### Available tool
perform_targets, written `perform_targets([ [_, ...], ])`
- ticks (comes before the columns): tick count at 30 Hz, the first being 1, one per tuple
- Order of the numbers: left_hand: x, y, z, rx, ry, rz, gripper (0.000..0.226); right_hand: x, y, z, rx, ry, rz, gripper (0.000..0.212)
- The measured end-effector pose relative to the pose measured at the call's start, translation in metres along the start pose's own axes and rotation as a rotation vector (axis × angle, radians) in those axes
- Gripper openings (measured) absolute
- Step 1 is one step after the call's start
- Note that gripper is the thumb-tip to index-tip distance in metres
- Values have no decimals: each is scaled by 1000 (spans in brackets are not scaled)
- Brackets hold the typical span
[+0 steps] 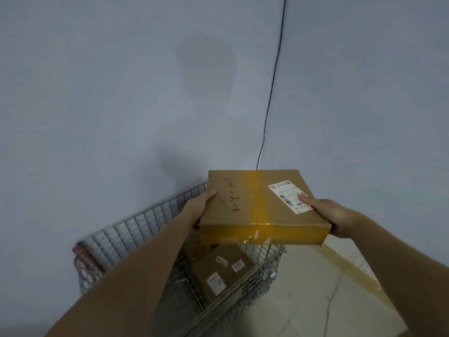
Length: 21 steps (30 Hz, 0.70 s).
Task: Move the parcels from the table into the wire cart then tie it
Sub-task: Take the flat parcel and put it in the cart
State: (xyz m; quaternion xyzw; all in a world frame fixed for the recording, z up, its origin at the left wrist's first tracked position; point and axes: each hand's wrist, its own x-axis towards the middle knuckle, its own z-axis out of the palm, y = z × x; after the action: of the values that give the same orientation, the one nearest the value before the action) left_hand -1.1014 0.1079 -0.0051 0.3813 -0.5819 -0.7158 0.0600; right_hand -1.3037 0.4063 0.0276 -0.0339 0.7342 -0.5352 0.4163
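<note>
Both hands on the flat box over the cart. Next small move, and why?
Probably lower the flat box straight down into the wire cart. The left hand and right hand hold it level above the basket, where another parcel already lies below it.

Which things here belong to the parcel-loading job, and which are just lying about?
Job: held parcel, in left hand and right hand; wire cart; parcel in cart.
Lying about: black cable on wall; red-and-white bundle on cart's corner.
</note>
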Motion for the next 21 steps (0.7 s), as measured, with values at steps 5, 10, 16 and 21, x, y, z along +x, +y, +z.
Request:
perform_targets([
  [5, 28, -20, 9, -44, 125, -63, 64, 75, -20, -8, -119, -85, 1, 49],
  [10, 59, -36, -4, 36, 212, -152, 63, 146, -31, 14, -238, -146, -27, 41],
  [16, 117, -45, -14, 81, 307, -71, 62, 238, -35, 37, -447, -193, -56, 32],
  [21, 165, -79, -19, 80, 479, -95, 56, 312, -20, 53, -531, -245, -13, 31],
])
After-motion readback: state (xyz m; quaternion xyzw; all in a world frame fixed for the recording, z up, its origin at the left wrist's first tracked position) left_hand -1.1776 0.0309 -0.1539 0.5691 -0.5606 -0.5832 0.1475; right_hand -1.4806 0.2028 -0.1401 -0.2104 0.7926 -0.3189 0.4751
